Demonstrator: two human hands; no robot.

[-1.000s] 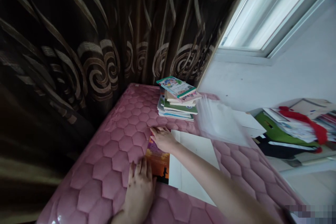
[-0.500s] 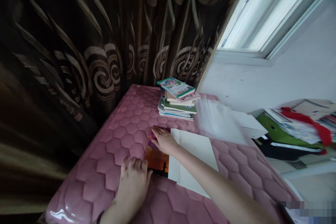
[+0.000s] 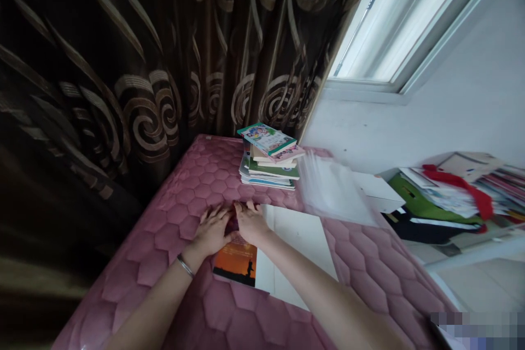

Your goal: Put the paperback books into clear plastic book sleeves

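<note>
A book (image 3: 240, 260) with an orange and purple cover, a dark figure in silhouette on it, lies flat on the quilted pink mattress (image 3: 229, 306). A large white paper sheet (image 3: 297, 251) covers its right side and stretches out to the right. My left hand (image 3: 215, 228) rests with fingers spread over the book's upper left edge. Beside it, my right hand (image 3: 250, 224) lies on the far part of the book, fingers loosely apart near the top edge. Both hands hide much of the cover's upper half.
A stack of several books (image 3: 268, 161) stands behind the hands. To its right lie clear plastic sheets (image 3: 336, 186) and a white box-like item (image 3: 377, 191). Dark patterned curtains (image 3: 156, 93) hang along the left and back. A cluttered shelf (image 3: 443, 197) is at the right, below a window (image 3: 394, 22).
My left hand has moved forward and right, from the near left corner to the book's far left edge. My right hand stays near the top, its fingers more bent. The view has shifted slightly.
</note>
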